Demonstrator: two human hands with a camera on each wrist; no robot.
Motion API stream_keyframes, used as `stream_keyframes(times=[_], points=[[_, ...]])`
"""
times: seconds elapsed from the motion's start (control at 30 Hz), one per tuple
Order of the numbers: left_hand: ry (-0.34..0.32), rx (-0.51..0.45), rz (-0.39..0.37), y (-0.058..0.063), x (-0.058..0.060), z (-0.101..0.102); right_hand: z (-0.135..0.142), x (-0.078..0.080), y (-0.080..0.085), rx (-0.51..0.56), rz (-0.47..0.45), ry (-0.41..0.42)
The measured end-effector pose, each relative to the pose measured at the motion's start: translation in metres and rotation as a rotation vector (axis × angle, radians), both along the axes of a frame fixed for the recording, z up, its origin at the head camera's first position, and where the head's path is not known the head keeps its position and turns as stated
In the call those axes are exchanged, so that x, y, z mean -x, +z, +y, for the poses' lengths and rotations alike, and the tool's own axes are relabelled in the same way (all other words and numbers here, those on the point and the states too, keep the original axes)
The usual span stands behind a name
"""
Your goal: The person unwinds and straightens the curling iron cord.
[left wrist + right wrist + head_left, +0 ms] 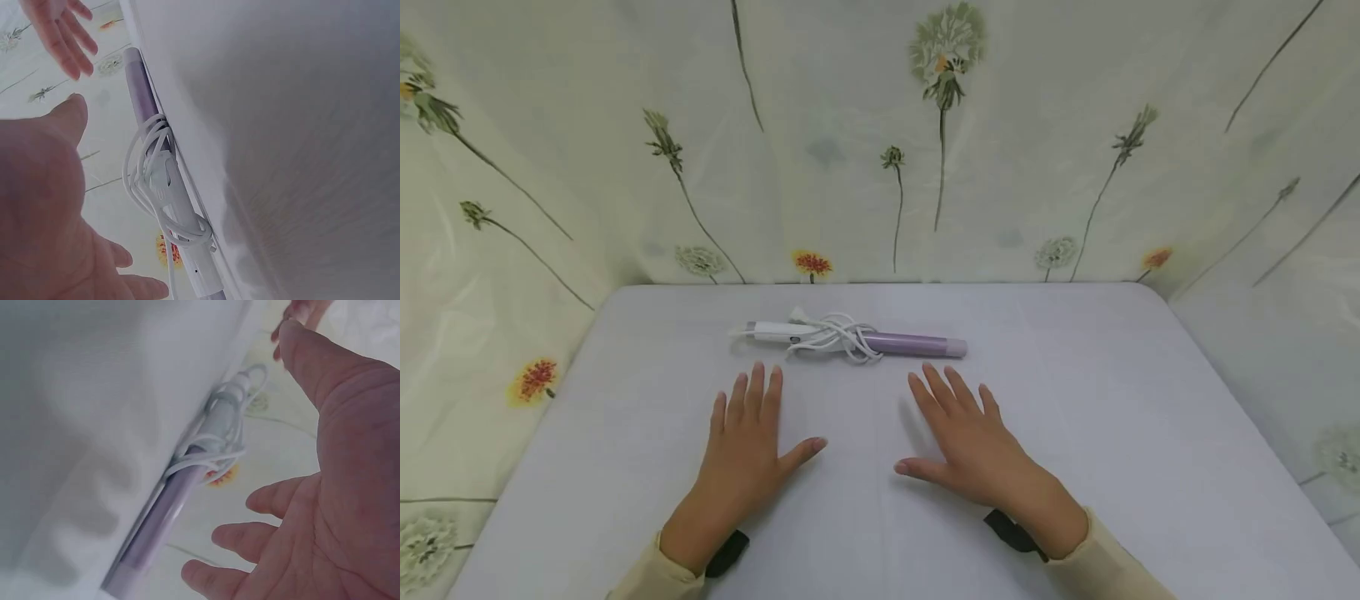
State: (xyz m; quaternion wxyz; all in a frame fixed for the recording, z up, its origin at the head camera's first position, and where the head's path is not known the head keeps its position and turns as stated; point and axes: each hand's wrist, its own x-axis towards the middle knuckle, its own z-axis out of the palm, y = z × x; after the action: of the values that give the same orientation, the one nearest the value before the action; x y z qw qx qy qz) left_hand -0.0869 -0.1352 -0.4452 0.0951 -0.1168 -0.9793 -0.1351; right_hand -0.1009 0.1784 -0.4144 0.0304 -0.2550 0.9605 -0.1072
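Observation:
A curling iron with a white handle and a purple barrel (906, 343) lies lengthwise near the far side of the table. Its white cord (842, 333) is looped around the middle, and the plug rests on top. My left hand (741, 454) is spread palm down on the near side of the handle, its fingertips short of it. On the other side, my right hand (973, 442) is spread too, fingers pointing at the barrel. Neither hand holds anything. Both wrist views show the palms over the table, with the curling iron (140, 94) beyond the fingers.
The table (1120, 375) is covered in a smooth white cloth. Behind it and at both sides hangs a pale curtain (850, 192) printed with dandelions and orange flowers. A dark strap piece (727, 554) shows under the left wrist, and another (1011, 531) under the right.

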Motion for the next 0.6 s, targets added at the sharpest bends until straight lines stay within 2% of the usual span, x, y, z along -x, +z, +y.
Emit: stream_keyframes(times=[0.13, 0.3, 0.37, 0.5, 0.6], points=[[0.009, 0.007, -0.015, 0.000, 0.009, -0.002, -0.011, 0.007, 0.005, -0.014, -0.002, 0.030], [0.018, 0.043, 0.015, 0.005, 0.027, -0.008, -0.025, 0.022, 0.010, -0.015, -0.010, 0.055], [0.024, 0.063, 0.005, 0.007, 0.035, -0.011, -0.030, 0.028, 0.012, -0.015, -0.015, 0.063], [0.026, 0.089, -0.001, 0.008, 0.054, -0.018, -0.041, 0.040, 0.014, -0.018, -0.023, 0.074], [0.033, 0.093, -0.023, 0.008, 0.074, -0.023, -0.047, 0.045, 0.016, -0.013, -0.036, 0.082]])
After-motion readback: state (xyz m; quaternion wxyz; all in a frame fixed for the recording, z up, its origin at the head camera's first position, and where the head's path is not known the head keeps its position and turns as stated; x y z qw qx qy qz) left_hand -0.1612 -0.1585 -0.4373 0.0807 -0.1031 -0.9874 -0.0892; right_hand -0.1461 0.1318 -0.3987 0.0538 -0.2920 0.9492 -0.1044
